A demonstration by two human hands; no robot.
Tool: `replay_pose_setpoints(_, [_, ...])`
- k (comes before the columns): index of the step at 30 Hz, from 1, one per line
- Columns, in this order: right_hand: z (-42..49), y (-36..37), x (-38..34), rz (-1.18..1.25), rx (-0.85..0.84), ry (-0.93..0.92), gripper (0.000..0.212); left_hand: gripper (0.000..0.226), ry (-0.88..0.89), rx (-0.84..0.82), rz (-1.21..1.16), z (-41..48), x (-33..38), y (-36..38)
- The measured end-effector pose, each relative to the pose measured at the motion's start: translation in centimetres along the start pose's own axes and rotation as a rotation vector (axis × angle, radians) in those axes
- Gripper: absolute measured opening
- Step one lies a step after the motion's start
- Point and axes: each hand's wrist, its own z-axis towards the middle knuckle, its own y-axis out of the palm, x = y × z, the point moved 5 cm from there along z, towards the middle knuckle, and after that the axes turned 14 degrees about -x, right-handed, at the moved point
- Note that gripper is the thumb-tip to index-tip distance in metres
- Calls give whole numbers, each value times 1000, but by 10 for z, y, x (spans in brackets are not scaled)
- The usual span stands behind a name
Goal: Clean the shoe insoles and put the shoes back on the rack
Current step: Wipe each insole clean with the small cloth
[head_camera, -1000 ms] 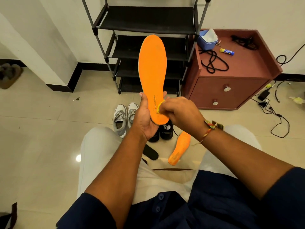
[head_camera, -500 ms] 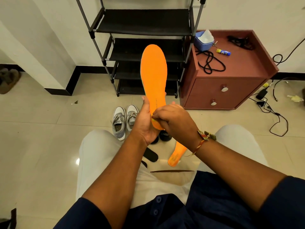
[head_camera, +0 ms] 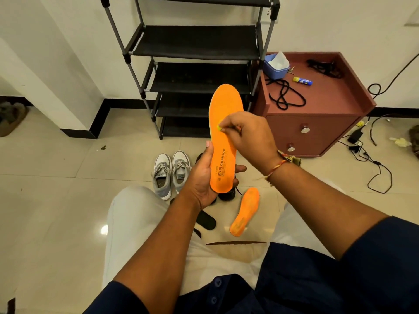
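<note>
My left hand grips the heel end of an orange insole printed "AIR cushion", holding it upright in front of the rack. My right hand pinches a small yellow-green piece against the insole's middle. A second orange insole lies on the floor between my knees. A pair of grey sneakers stands on the tiles, and black shoes sit mostly hidden behind my left hand. The black shoe rack stands against the wall with bare shelves.
A maroon cabinet to the right of the rack carries a blue box with tissue, black cords and a small tube. A black insole lies on the floor by my left knee. Cables and a charger trail at right.
My right hand has moved up the insole from the heel to its middle, uncovering the printed lettering. The insole sits lower in view, and the camera tilted upward.
</note>
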Motion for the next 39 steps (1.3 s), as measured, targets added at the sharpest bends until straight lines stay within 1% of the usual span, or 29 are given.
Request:
replay_pose_setpoints(2, [-12,11,-14,34,-74,-51,10,62,12,16,-18,0,0,-1])
replay_pose_setpoints(4, [-21,21,-26,49,-120,-99,10,62,31,32,-52,0,0,-2])
replay_pose_setpoints(7, [-20,19,-27,0,-106,-121,12,64,44,32,-35,0,1,-2])
replay_pose_setpoints(10, [-6,8,-20,-62,-72,-116,13,68,63,-38,55,0,4,0])
replay_pose_setpoints(12, [5,-3,-12,-84,-33,-97,11,66,53,-61,103,-1,3,2])
replay_pose_setpoints(13, [12,-10,-6,-86,-13,-68,11,60,45,-78,120,-2,3,3])
replay_pose_setpoints(15, [22,-22,9,-66,12,28,12,52,34,-133,144,-3,3,6])
replay_pose_setpoints(17, [24,-27,19,-39,20,89,14,52,32,-162,152,-4,4,8])
replay_pose_setpoints(18, [21,-25,19,-34,15,84,13,52,30,-153,145,-4,4,8])
replay_pose_setpoints(20, [9,-17,12,-24,-5,45,11,54,29,-109,116,-4,6,5])
replay_pose_setpoints(21, [2,-12,7,-10,-21,29,11,58,39,-88,97,-3,6,4])
replay_pose_setpoints(23, [-14,0,-1,15,-95,-5,10,68,85,-66,39,-1,10,0])
replay_pose_setpoints(24, [-22,8,-7,8,-149,-43,10,69,111,-64,16,-1,12,-1])
replay_pose_setpoints(26, [-35,21,-19,-70,-229,-152,9,67,135,-58,1,0,14,-2])
replay_pose_setpoints(27, [-39,24,-21,-110,-241,-187,8,67,133,-58,8,0,13,-2])
replay_pose_setpoints(29, [-38,22,-12,-149,-208,-169,9,69,127,-75,39,0,12,1])
replay_pose_setpoints(33, [-17,-1,13,-110,-47,-64,8,67,94,-81,73,-3,13,1])
replay_pose_setpoints(36, [4,-30,36,-20,81,92,10,60,59,-141,82,-7,12,8])
replay_pose_setpoints(37, [9,-37,43,5,91,145,10,56,50,-152,86,-8,11,9])
replay_pose_setpoints(39, [12,-40,45,23,86,181,11,52,37,-165,90,-9,11,11])
